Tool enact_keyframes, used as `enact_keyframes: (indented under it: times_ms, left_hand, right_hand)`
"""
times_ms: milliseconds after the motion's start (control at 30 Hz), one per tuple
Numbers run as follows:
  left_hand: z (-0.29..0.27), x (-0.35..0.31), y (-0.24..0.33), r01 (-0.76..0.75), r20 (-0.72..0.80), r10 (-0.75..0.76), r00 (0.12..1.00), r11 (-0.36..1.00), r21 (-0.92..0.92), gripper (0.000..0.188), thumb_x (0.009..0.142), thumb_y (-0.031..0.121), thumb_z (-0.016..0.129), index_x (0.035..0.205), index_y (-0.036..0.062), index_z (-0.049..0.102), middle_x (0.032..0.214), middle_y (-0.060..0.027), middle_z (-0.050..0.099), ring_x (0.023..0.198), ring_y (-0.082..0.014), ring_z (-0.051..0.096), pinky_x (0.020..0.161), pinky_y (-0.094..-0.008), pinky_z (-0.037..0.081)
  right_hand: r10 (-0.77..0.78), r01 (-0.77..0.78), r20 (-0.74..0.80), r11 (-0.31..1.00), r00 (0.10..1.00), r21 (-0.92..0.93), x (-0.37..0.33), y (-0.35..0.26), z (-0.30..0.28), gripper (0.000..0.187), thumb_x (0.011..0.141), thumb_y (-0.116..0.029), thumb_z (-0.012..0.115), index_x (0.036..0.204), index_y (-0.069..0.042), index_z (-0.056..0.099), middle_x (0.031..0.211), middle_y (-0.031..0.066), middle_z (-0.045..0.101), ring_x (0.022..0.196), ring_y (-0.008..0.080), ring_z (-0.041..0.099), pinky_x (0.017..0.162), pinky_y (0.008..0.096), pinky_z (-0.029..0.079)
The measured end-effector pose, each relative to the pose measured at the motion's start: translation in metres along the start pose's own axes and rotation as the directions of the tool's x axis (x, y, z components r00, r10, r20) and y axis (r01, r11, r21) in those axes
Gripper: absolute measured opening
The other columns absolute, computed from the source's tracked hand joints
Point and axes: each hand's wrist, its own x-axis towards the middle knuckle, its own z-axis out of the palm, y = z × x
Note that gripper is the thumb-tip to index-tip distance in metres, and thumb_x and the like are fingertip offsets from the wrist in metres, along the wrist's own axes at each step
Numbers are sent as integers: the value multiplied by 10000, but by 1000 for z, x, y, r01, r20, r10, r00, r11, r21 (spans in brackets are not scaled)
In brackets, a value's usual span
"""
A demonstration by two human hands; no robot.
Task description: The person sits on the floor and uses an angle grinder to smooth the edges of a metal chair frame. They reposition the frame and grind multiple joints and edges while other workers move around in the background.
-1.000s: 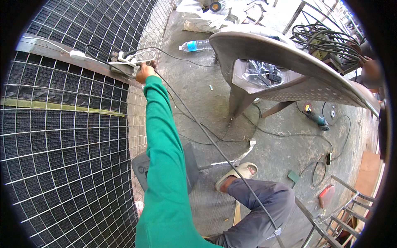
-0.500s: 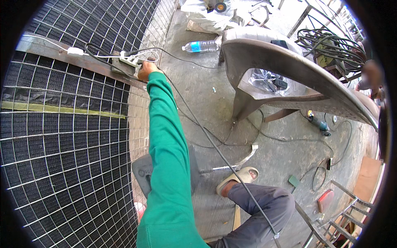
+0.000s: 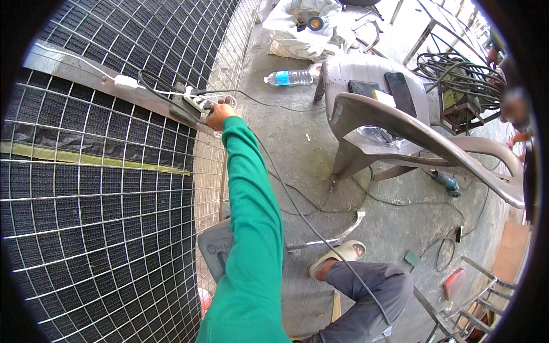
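We see one hand [image 3: 219, 116], which side unclear, closed on a white power strip [image 3: 194, 103] atop a flat steel bar [image 3: 86, 74]; wire mesh [image 3: 103, 228] below.

Probably metal workshop: wire mesh [image 3: 97, 228], welding cables [image 3: 457, 71].

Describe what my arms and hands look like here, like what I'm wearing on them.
Only one arm shows: a long, bright green sleeve covers it to the wrist, plain and unmarked. The hand is bare, with no glove, watch or ring visible. Which arm it is I cannot tell.
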Motion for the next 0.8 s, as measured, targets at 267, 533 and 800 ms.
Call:
enact_keyframes:
  times_ms: [267, 533, 800]
  left_hand:
    - [42, 69, -20, -472, 356, 324, 877, 723, 504, 284, 909, 211, 733, 1091, -8, 745, 1163, -160, 757, 1042, -301, 754, 889, -400, 612]
    - [5, 58, -1, -760, 626, 446, 639, 244, 602, 218, 828, 173, 796, 1016, 64, 793, 1102, -152, 777, 1023, -337, 757, 880, -431, 604]
    - [-19, 56, -22, 127, 704, 56, 708, 970, -206, 575, 985, 371, 543, 1367, -50, 460, 1327, -244, 638, 1161, -411, 671, 1030, -513, 535]
  right_hand:
    - [72, -86, -344, 996, 936, -25, -26, 4, -11, 333, 945, -257, 723, 1210, -59, 680, 1048, 94, 718, 943, 251, 692, 855, 420, 581]
    - [66, -67, -401, 998, 914, 12, -43, 6, -19, 322, 949, -252, 728, 1205, -64, 680, 1041, 74, 724, 925, 219, 696, 847, 381, 574]
    - [51, 1, -356, 990, 933, 144, -56, 32, -47, 311, 952, -247, 733, 1201, -68, 680, 1033, 53, 730, 908, 188, 700, 840, 343, 568]
